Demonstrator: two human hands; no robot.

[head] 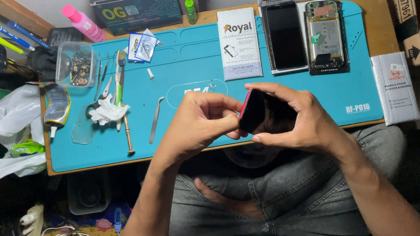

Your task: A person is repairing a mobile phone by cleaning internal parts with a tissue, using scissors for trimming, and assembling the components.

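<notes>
A dark phone [265, 113] with a red edge is held up over the near edge of the blue work mat [323, 94]. My right hand [302, 120] wraps around its right side and bottom. My left hand [202, 121] has its fingers curled against the phone's left edge. The phone's screen looks dark and glossy.
On the mat lie an opened phone [325, 36] with its insides showing, a black screen panel [286, 35], a white flat box [239, 43], tweezers [156, 120], a screwdriver [128, 135] and a crumpled tissue [107, 113]. A clear parts tub [76, 64], pink bottle [83, 23] and cardboard boxes stand behind.
</notes>
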